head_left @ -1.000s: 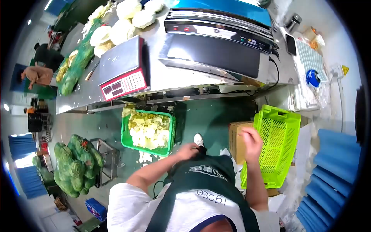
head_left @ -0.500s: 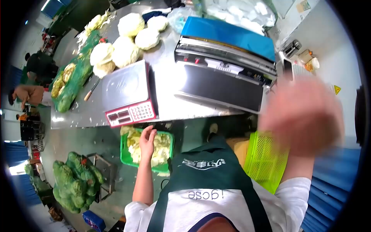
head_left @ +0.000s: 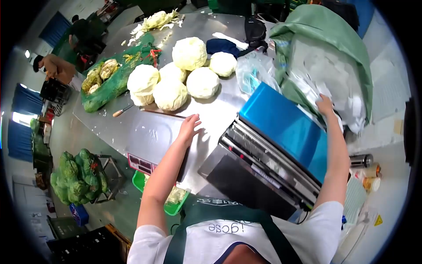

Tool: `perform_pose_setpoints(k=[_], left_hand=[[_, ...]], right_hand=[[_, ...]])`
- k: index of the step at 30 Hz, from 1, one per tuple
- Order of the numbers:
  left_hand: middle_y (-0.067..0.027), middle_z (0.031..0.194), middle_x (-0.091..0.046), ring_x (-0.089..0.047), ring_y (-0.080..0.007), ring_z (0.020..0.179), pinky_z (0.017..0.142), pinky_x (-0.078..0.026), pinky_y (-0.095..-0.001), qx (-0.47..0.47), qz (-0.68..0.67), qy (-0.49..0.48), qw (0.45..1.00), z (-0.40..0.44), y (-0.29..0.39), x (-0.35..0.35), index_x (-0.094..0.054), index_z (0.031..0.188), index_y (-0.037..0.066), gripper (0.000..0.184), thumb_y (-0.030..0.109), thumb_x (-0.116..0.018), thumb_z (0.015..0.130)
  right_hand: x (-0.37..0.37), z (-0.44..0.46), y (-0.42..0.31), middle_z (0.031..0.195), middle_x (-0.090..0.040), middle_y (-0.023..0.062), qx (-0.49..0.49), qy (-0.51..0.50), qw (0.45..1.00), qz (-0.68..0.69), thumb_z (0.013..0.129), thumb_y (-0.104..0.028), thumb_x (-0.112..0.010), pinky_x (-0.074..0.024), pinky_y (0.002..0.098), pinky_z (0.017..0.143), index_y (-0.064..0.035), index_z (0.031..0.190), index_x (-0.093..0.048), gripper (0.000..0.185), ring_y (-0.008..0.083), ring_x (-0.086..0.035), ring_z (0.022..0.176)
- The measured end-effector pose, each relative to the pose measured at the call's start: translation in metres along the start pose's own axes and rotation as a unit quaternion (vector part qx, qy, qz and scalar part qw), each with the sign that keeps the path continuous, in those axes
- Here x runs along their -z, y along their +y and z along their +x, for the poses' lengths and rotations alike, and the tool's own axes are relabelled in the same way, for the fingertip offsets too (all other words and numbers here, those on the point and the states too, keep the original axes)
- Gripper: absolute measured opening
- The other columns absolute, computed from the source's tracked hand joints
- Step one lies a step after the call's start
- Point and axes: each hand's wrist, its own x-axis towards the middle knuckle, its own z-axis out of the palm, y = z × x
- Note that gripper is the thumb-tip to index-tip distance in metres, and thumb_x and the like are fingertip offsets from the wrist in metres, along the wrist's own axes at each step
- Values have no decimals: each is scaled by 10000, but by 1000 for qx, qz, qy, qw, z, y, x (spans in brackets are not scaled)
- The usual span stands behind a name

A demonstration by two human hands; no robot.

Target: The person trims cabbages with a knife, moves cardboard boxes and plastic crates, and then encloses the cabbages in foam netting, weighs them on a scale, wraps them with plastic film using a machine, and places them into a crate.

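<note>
My left hand (head_left: 189, 128) is held over the right edge of the weighing scale (head_left: 151, 134), fingers apart and holding nothing. My right hand (head_left: 325, 105) reaches across the blue-topped sealing machine (head_left: 285, 127) into a large green sack (head_left: 323, 20). Its fingers are extended against white flat pieces (head_left: 307, 90) in the sack; I cannot make out a firm grip on them. Several pale, trimmed cabbages (head_left: 170, 93) sit in a group behind the scale. A knife with a wooden handle (head_left: 119, 112) lies to the scale's left.
A green net bag (head_left: 101, 94) with cabbages and a heap of loose leaves (head_left: 158, 20) lie on the metal table. Below its front edge stands a green crate (head_left: 175, 207) of leaves. A full net sack (head_left: 79, 178) rests by a metal stand. Two people are at far left.
My right hand has swung from the lower right, where it was blurred, up to the green sack. My left hand has risen from above the crate to the scale. The view has turned and shifted.
</note>
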Motion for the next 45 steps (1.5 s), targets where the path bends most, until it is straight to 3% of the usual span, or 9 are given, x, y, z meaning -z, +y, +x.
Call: perform_pose_setpoints(k=[6, 14, 24, 26, 30, 34, 38, 41, 45], left_hand=[[-145, 1265, -491, -468, -283, 1154, 905, -424, -515, 1, -322, -8, 947, 200, 4, -24, -416, 1313, 112, 788, 472, -751, 698], [-148, 1206, -527, -545, -318, 1077, 838, -518, -523, 61, -367, 207, 905, 173, 40, -57, -358, 1316, 62, 761, 162, -783, 693], [-134, 1278, -499, -516, -243, 1151, 956, -441, -374, -109, -228, -70, 965, -37, 50, 73, -345, 1344, -2, 683, 312, -653, 821], [-145, 1249, -518, -535, -249, 1126, 943, -450, -376, -114, -206, -21, 972, -73, 49, 111, -352, 1333, -20, 690, 320, -656, 816], [-174, 1195, -551, -606, -243, 998, 836, -506, -357, -130, -148, 84, 977, -111, 36, 167, -392, 1295, -42, 692, 337, -684, 795], [-191, 1158, -567, -596, -247, 1000, 845, -490, -355, -119, -120, 212, 962, -107, -11, 213, -441, 1242, -78, 717, 372, -725, 760], [-278, 1352, -343, -321, -364, 1284, 1060, -278, -418, -262, 328, 452, 787, -141, -3, 189, -280, 1340, -75, 863, 353, -727, 738], [-219, 1438, -263, -236, -333, 1351, 1105, -180, -396, -392, 202, 215, 871, -198, 22, 130, -241, 1403, 3, 803, 215, -687, 771], [-182, 1320, -463, -390, -301, 1275, 1036, -314, -367, -428, 163, -93, 884, -226, 6, 81, -535, 1209, 11, 418, 139, -646, 826]], right_hand=[[108, -31, -87, 957, -605, 39, -5, 176, 968, 180, 846, -166, -586, -395, 267, 714, -82, 984, -605, 163, 152, -508, 799], [239, -72, -114, 1139, -573, 72, 58, 327, 924, 189, 881, -121, -600, -391, 293, 941, -37, 1187, -539, 322, 170, -515, 1103], [332, -149, -110, 1053, -573, 157, 48, 353, 518, 777, 886, -27, -469, -457, 315, 872, 92, 1099, -493, 245, 248, -559, 942], [303, -163, -178, 902, -498, 103, 99, -107, 75, 987, 847, 43, -473, -453, 266, 725, 48, 1021, -470, 175, 182, -488, 757], [219, -183, -240, 851, -405, 73, -46, -56, 126, 989, 868, 11, -449, -379, 270, 568, 6, 989, -439, 121, 146, -391, 660], [124, -234, -321, 850, -417, 67, -140, -261, -40, 954, 905, -67, -448, -359, 246, 538, -2, 960, -434, 86, 148, -386, 654], [95, -297, -405, 728, -443, 22, -172, -385, 135, 897, 918, -109, -497, -368, 247, 470, -46, 926, -490, 64, 115, -403, 603], [93, -337, -441, 818, -590, 87, -46, -312, 516, 797, 862, -106, -581, -455, 241, 593, -5, 977, -599, 154, 137, -553, 799], [113, -361, -475, 870, -580, 61, 235, -123, 728, 632, 794, 50, -608, -417, 233, 729, 18, 892, -632, 106, 127, -537, 815]])
